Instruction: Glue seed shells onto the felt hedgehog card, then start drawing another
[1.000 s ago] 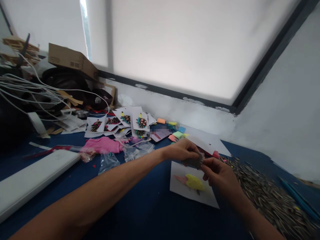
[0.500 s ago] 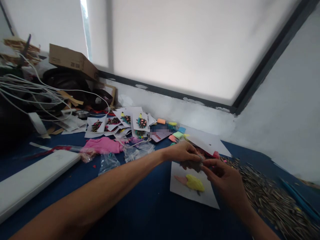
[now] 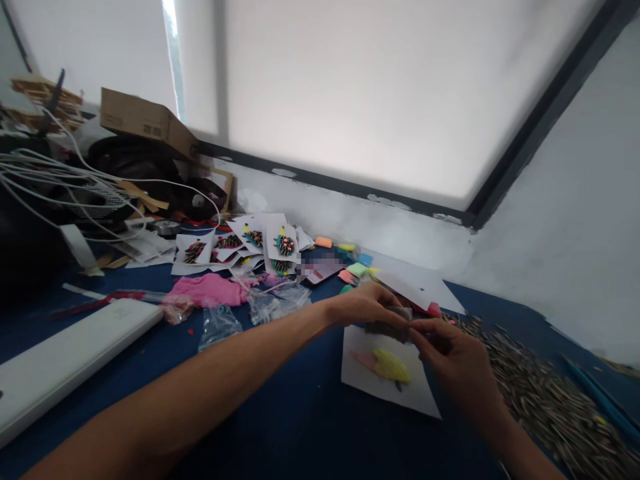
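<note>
My left hand (image 3: 367, 308) is closed on a small greyish packet (image 3: 386, 329), which looks like thin plastic; its contents are hard to make out. Thumb and fingertips of my right hand (image 3: 453, 350) are pinched together at the packet's right edge. Just below both hands lies a white paper card (image 3: 360, 379) bearing a flat shape of yellow clay (image 3: 391, 367) with a pink pointed part (image 3: 363, 359) on its left. A small dark bit sticks out under the yellow clay.
A heap of striped seed-like pieces (image 3: 545, 393) spreads along the right. Behind are coloured clay packs (image 3: 357, 269), a phone (image 3: 323, 269) and finished cards (image 3: 281, 241). Pink clay (image 3: 210, 291), clear bags (image 3: 220, 325) and a long white box (image 3: 85, 360) lie left.
The packet has turned and now appears flatter between my hands. My right hand has shifted slightly right and down, still at its edge. The card stays in place.
</note>
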### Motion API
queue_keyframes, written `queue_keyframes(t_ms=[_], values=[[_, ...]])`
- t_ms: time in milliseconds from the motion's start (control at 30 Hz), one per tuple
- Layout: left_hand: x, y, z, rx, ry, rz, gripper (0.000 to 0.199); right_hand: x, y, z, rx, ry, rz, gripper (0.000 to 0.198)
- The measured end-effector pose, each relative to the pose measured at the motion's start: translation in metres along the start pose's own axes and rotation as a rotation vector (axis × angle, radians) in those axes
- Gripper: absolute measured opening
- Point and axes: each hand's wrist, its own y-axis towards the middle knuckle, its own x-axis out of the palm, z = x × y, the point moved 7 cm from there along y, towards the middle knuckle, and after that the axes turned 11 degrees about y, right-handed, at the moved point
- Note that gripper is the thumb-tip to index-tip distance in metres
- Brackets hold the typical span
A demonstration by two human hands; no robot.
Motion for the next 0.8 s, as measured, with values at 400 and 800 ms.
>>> queue_keyframes(t_ms=[400, 800], values=[[-0.002, 0.005, -0.004, -0.017, 0.172, 0.1, 0.022, 0.009, -0.001, 0.004, 0.12, 0.156, -0.092, 0.021], [-0.019, -0.004, 0.017, 0.22, 0.947, 0.539, 0.031, 0.008, 0.003, 0.017, 0.254, 0.263, -0.043, 0.038]])
